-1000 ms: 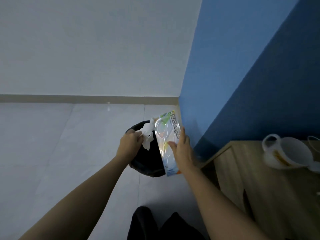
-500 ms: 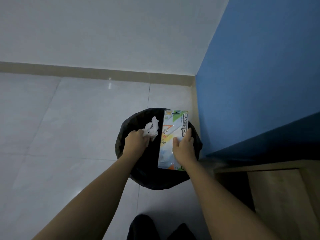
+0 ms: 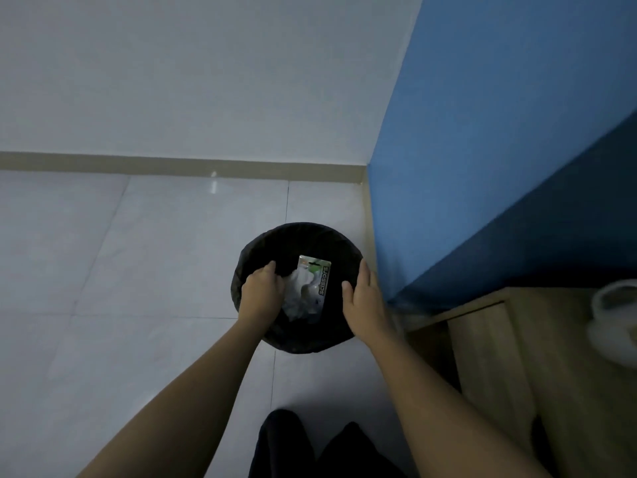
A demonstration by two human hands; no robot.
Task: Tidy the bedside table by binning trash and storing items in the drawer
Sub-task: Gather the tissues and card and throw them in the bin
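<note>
A round black bin [image 3: 303, 232] stands on the tiled floor by the blue wall. Inside it lie a scissors package [image 3: 322, 276] and crumpled white tissue [image 3: 296, 298]. My left hand [image 3: 260, 293] hovers over the bin's left side, fingers curled downward and loose, with nothing in its grasp. My right hand [image 3: 363, 303] is over the bin's right rim, fingers spread, holding nothing. The wooden bedside table [image 3: 565, 360] is at the lower right.
A white jug-like container [image 3: 617, 319] sits on the bedside table at the right edge. A blue wall [image 3: 482, 150] rises right of the bin. Pale floor tiles spread to the left. My dark trouser legs [image 3: 310, 446] show at the bottom.
Both hands have let go: the scissors package and the tissue dropped from my hands into the bin. The view has swung back right, showing the table again.
</note>
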